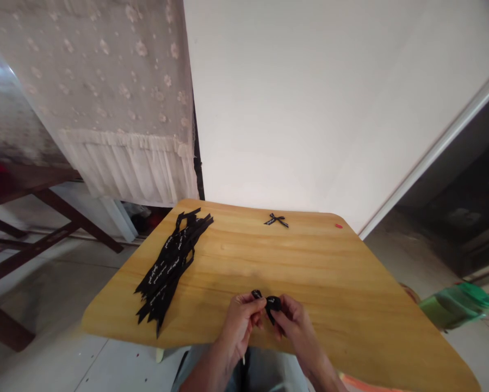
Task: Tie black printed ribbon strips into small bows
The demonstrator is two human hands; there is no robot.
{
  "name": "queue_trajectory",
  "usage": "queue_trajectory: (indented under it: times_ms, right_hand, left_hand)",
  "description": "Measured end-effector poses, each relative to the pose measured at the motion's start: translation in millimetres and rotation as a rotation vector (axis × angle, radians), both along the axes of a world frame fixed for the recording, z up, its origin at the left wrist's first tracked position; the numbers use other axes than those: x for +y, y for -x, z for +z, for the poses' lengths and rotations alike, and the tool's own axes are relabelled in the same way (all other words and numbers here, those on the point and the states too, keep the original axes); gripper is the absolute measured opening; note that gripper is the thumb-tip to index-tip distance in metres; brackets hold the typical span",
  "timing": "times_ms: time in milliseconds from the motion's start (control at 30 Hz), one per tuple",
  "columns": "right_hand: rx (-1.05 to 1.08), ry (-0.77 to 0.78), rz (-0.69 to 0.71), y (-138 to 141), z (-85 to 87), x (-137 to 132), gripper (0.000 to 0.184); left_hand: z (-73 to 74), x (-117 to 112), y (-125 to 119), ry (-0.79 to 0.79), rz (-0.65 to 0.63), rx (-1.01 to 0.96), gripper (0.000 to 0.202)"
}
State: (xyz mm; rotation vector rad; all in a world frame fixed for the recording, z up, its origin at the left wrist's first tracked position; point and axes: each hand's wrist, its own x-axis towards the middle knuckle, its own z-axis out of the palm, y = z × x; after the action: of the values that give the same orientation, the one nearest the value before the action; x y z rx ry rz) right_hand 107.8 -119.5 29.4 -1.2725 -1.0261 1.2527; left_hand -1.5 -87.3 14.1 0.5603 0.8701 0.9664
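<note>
The left hand (240,321) and right hand (296,326) pinch a glossy black satin ribbon (272,302), gathered into a small loop, above the near part of the grainy wooden desk (309,261). White-lettered ribbon strips (171,267) lie heaped to the left; a tiny ribbon bow (276,220) sits farther off.

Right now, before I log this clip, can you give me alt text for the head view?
Two bare hands, the left hand and the right hand, pinch a black ribbon over a light wooden table. A bundle of black ribbon strips with white lettering lies to the left, and a small tied black bow lies near the far edge.
</note>
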Motion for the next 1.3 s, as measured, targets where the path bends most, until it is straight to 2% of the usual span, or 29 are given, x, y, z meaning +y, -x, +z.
queue_trajectory:
  times_ms: [267, 533, 900, 1100, 1300]
  right_hand:
    - [-0.017, 0.0, 0.009, -2, -3.0, 0, 0.031]
    - [-0.003, -0.001, -0.004, 0, 1.3, -1, 0.028]
    - [0.096, 0.049, 0.035, -4, -1.3, -4, 0.016]
    - [0.11, 0.027, 0.024, -10, -9.3, -1, 0.017]
    - [0.093, 0.029, -0.012, -10, -11.9, -2, 0.019]
  left_hand:
    - [0.0, -1, -1, 0.004, 0.007, 0.029, 0.023]
    - [-0.6, -2, -2, 0.003, -0.007, 0.044, 0.024]
    - [-0.6, -3, -2, 0.003, -0.004, 0.057, 0.026]
    - [4.7, -4, 10, -0.028, -0.15, 0.045, 0.031]
    - [7.5, 2, 20, -0.021, -0.196, 0.132, 0.025]
